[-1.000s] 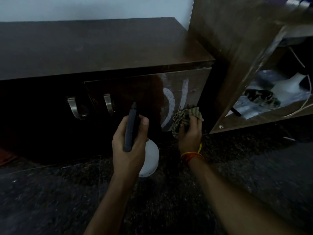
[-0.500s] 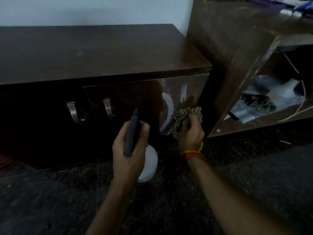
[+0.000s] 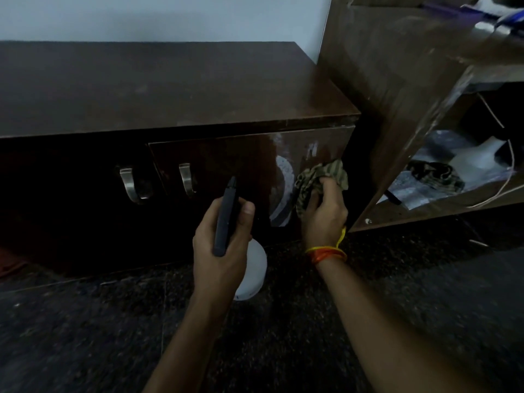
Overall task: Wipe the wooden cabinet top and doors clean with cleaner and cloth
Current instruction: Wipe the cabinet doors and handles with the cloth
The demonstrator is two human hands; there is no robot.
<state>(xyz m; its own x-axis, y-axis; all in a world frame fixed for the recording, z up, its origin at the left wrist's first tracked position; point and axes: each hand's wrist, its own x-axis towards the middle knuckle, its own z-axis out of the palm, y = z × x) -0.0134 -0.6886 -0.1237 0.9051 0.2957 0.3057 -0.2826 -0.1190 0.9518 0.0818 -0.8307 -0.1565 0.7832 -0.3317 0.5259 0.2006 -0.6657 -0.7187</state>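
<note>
A low dark wooden cabinet [image 3: 158, 89] runs across the head view, its right door [image 3: 226, 163] streaked with white cleaner foam [image 3: 283, 177]. My right hand [image 3: 323, 214] grips a crumpled striped cloth [image 3: 323, 177] and presses it against the right part of that door. My left hand [image 3: 221, 248] holds a spray bottle [image 3: 226, 217] in front of the door, its dark nozzle pointing up at the door and its white body [image 3: 252, 270] hanging below my fist.
Two curved metal handles [image 3: 130, 184] [image 3: 187, 180] sit where the doors meet. A taller wooden shelf unit [image 3: 397, 80] stands close on the right, holding papers, a cloth and wires [image 3: 442, 177]. Dark speckled stone floor [image 3: 283, 336] lies below.
My right hand has wiped the cloth up and to the right across the door, rubbing away most of the right foam streak. My left hand with the bottle has hardly moved.
</note>
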